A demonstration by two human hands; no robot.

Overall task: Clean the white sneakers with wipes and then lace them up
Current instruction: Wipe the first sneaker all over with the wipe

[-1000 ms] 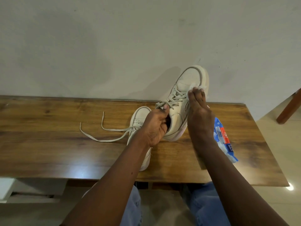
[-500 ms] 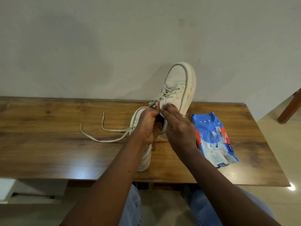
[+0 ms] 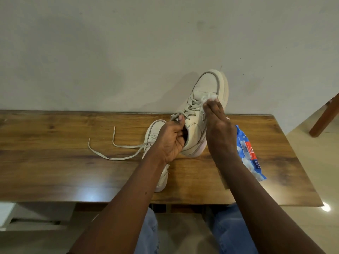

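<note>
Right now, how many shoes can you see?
2. One shoe is held up in the left hand, toe pointing away. The other shoe lies on the table, partly hidden behind that arm.

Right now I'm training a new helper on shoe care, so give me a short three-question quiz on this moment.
1. True or false: the left hand grips the raised sneaker at its opening.
2. What does the right hand press against the raised sneaker?
A. a brush
B. a white wipe
C. a loose lace
3. Fill in: the second sneaker lies on the wooden table with its laces ______.

Key:
1. True.
2. B; the blue wipes pack lies on the table to the right.
3. Untied, trailing off to the left across the table.
</note>
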